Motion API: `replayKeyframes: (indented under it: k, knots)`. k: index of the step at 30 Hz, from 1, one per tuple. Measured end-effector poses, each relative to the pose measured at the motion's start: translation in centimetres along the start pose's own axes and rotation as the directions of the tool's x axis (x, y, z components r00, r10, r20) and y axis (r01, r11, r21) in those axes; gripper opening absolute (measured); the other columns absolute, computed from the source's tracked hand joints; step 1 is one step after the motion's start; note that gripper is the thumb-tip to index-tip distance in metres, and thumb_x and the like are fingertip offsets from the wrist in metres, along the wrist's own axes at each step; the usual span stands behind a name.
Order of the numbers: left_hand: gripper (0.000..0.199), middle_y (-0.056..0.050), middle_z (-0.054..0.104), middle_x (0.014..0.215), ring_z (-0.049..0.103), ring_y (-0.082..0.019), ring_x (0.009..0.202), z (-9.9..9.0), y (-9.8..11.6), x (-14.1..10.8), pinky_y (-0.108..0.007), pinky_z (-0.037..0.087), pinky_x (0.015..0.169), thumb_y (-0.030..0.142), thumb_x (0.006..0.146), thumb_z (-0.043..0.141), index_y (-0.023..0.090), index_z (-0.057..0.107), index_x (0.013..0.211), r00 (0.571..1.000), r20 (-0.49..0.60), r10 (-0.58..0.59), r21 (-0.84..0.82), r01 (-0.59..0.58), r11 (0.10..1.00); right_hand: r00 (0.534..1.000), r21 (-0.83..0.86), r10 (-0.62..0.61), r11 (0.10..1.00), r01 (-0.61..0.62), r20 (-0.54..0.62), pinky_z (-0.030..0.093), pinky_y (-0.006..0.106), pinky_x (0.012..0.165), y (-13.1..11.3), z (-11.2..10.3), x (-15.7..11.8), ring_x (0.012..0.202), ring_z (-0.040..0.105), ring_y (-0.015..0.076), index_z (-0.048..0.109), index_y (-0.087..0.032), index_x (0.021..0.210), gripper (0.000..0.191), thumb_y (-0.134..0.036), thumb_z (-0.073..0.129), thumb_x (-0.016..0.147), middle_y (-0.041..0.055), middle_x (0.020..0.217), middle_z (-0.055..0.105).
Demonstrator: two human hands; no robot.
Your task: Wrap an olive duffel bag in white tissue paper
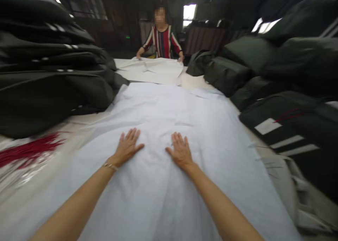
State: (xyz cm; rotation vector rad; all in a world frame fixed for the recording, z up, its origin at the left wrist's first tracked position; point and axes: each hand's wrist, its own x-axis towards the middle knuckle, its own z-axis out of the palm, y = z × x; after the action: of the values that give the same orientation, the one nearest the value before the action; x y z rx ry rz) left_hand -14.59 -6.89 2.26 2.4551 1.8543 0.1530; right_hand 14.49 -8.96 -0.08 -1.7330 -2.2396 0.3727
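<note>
A large sheet of white cloth (163,198) lies spread over the table in front of me, with soft wrinkles across its far half. My left hand (127,146) rests flat on it, fingers spread and thumb pointing inward; a bracelet circles that wrist. To its right, my right hand (181,151) also lies palm down on the cloth with the fingers apart. Neither hand grips anything. The near end of the cloth runs out of view below my forearms.
Dark green fabric bags (52,96) are piled high at left, and more dark bags (290,135) with tags and pale stripes line the right. Red cords (31,149) lie at left. Across the table, a person in a striped top (163,43) holds another white cloth (158,72).
</note>
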Motion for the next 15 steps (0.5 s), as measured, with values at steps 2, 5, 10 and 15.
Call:
replayKeyframes:
  k: [2, 5, 10, 15]
  knots:
    - [0.066, -0.017, 0.027, 0.157, 0.021, -0.031, 0.146, -0.6, 0.2, 1.0, -0.058, 0.017, 0.115, 0.051, 0.095, 0.043, 0.015, 0.032, 0.149, 0.998, 0.059, -0.026, 0.032, 0.024, 0.999, 1.000, -0.037, -0.014, 0.999, 0.013, -0.022, 0.000, 0.053, 0.119, 0.8, 0.4, 1.0, 0.148, 0.009, 0.0278, 0.029, -0.007, 0.149, 0.068, -0.049, 0.040, 0.096, 0.0165, 0.158, 0.021]
    - [0.070, -0.015, 0.022, 0.159, 0.018, -0.030, 0.147, -1.4, -0.2, 0.8, -0.057, 0.019, 0.116, 0.053, 0.096, 0.044, 0.015, 0.025, 0.151, 0.995, 0.096, -0.034, 0.009, 0.033, 0.999, 0.997, -0.054, 0.012, 0.998, -0.016, -0.070, 0.004, 0.054, 0.119, 1.1, -0.5, 0.1, 0.148, 0.010, 0.0278, 0.026, -0.007, 0.150, 0.068, -0.050, 0.034, 0.097, 0.0168, 0.158, 0.021]
    - [0.063, -0.014, 0.028, 0.157, 0.022, -0.027, 0.146, -5.7, -3.2, -8.6, -0.050, 0.020, 0.118, 0.054, 0.097, 0.045, 0.017, 0.035, 0.147, 0.993, 0.082, 0.080, -0.104, -0.072, 0.992, 0.983, -0.039, -0.087, 0.996, 0.082, -0.161, 0.007, 0.053, 0.120, -2.3, -3.8, -10.6, 0.147, 0.013, 0.0264, 0.024, -0.011, 0.151, 0.069, -0.054, 0.030, 0.097, 0.0134, 0.159, 0.022]
    - [0.054, -0.012, 0.045, 0.148, 0.040, -0.025, 0.137, -10.3, -9.5, -27.1, -0.045, 0.032, 0.115, 0.057, 0.096, 0.043, 0.020, 0.051, 0.135, 0.999, -0.003, -0.042, -0.247, 0.040, 0.968, 0.989, 0.284, 0.146, 0.947, -0.149, 0.033, 0.030, 0.051, 0.116, -8.0, -3.3, -22.8, 0.136, 0.041, 0.0311, 0.046, -0.022, 0.140, 0.069, -0.064, 0.044, 0.086, 0.0089, 0.148, 0.045]
